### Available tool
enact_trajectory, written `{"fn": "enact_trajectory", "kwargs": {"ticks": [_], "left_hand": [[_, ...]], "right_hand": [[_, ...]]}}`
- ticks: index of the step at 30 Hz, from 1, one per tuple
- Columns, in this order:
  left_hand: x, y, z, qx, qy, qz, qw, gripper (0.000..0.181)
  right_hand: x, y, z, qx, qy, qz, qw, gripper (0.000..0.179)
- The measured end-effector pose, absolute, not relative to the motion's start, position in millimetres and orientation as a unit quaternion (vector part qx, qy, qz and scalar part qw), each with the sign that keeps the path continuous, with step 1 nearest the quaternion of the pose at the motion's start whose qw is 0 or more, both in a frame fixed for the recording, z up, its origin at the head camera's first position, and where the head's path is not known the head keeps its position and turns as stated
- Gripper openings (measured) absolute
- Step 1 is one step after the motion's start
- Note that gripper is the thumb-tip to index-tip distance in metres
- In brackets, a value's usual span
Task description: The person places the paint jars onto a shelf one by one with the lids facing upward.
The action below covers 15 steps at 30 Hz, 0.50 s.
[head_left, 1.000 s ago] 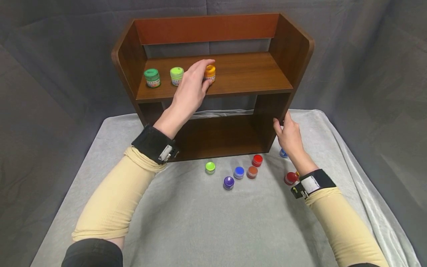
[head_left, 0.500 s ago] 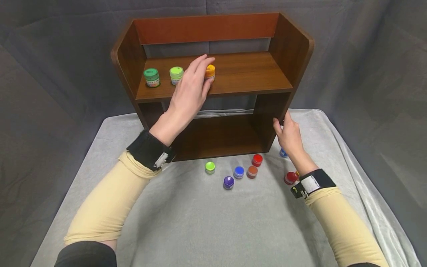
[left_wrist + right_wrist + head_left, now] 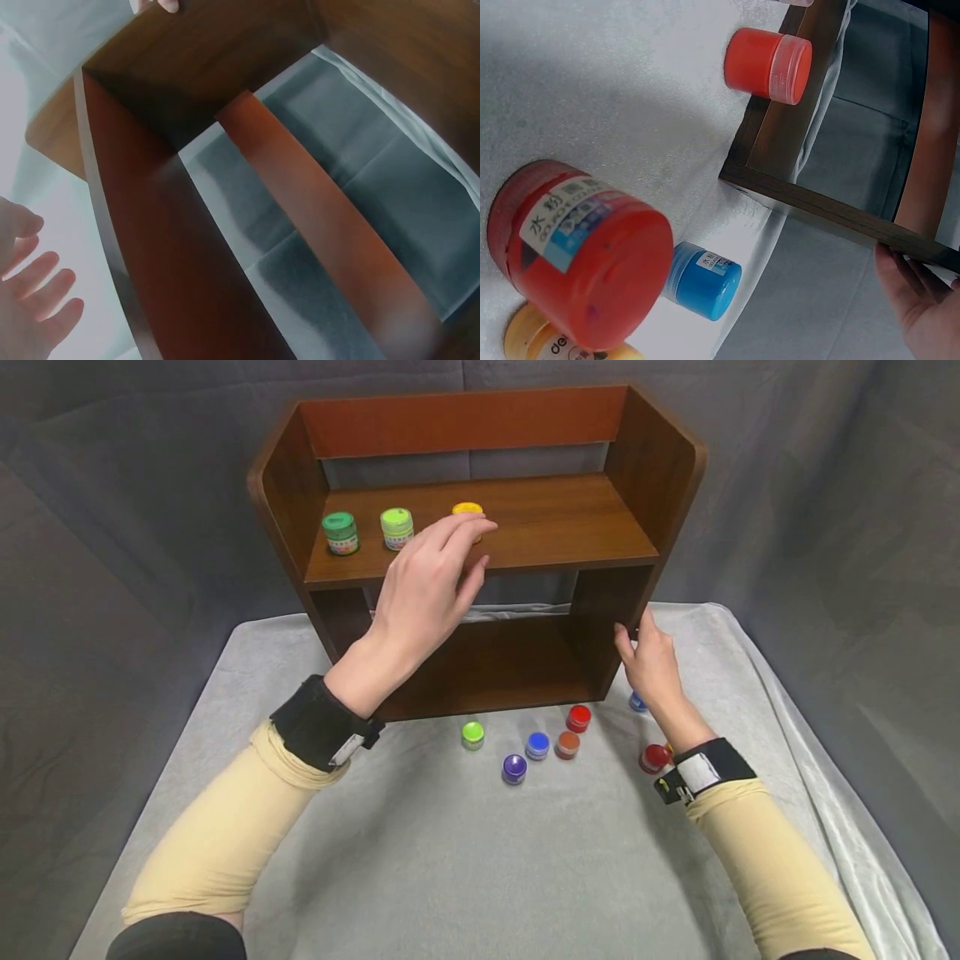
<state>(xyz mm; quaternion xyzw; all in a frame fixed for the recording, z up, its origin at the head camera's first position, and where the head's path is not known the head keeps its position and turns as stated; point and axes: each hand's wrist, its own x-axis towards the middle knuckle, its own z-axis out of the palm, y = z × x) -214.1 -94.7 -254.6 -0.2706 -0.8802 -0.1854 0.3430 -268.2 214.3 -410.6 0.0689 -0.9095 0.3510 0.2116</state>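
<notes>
My left hand [image 3: 427, 581] is just in front of the upper board of a brown wooden shelf [image 3: 555, 518], fingers apart and holding nothing. Behind its fingers stands an orange-yellow paint jar [image 3: 467, 508], mostly covered by the hand in the head view. Left of it on the same board are a light green paint jar [image 3: 397, 529] and a dark green paint jar [image 3: 341, 533], both upright. In the left wrist view, the left hand [image 3: 37, 292] hangs outside the board's front edge. My right hand [image 3: 654, 664] grips the shelf's right side panel [image 3: 840, 214] at its front edge.
On the grey cloth before the shelf stand a lime jar [image 3: 472, 735], a purple jar [image 3: 514, 769], a blue jar [image 3: 537, 746], a brown-red jar [image 3: 567, 744] and a red jar [image 3: 578, 718]. Near the right wrist are a dark red jar [image 3: 654, 757], a yellow jar [image 3: 555, 337] and another blue jar [image 3: 705, 281].
The left hand has let go of the orange-yellow jar and drawn back down and toward me. That jar stays on the upper board. My right hand keeps its grip on the side panel.
</notes>
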Motion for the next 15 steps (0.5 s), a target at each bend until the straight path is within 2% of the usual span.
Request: {"fn": "enact_trajectory", "kwargs": {"ticks": [8,15], "left_hand": [[-195,-99,-272,-0.320,-0.852,-0.156,0.384,0.026],[-186,-101,-304,-0.366,-0.851,-0.149,0.346,0.020]], "right_hand": [[-267,214,-409,0.067,-0.909,0.354,0.209,0.032],[-267,215,-409,0.067,-0.909,0.352,0.211,0.031]]}}
